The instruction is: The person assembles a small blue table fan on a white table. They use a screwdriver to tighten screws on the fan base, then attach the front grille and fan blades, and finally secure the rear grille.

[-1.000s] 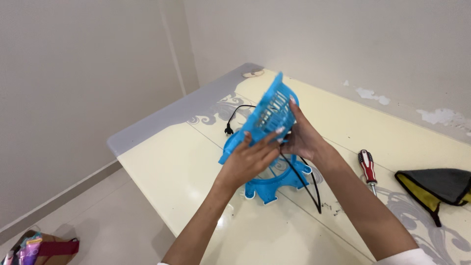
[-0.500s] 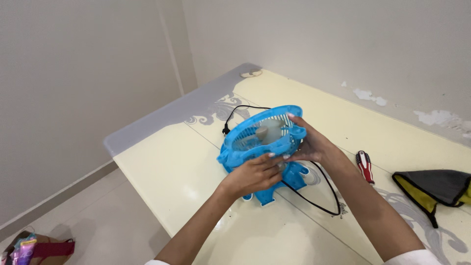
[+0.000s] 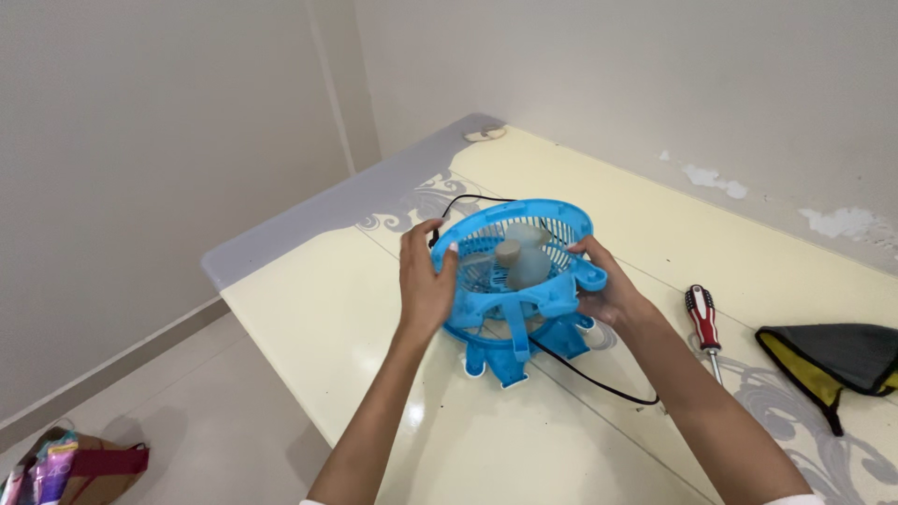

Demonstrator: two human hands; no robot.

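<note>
A small blue plastic fan (image 3: 517, 281) lies face up on its blue stand above the cream table (image 3: 309, 309). Its round grille is open on top, showing grey blades and a hub (image 3: 520, 260). My left hand (image 3: 424, 281) grips the left rim of the grille. My right hand (image 3: 608, 290) holds the right rim and the frame beneath it. A black cord (image 3: 599, 382) runs out from under the fan across the table.
A red-and-black-handled screwdriver (image 3: 702, 323) lies right of the fan. A grey and yellow cloth pouch (image 3: 837, 360) sits at the far right. The table's left edge drops to a tiled floor, where a bag (image 3: 65, 463) rests. Walls close off the back.
The fan grille was tilted upright between my hands a second ago. It has come down to lie flat, face up, and my hands have shifted to its left and right rims.
</note>
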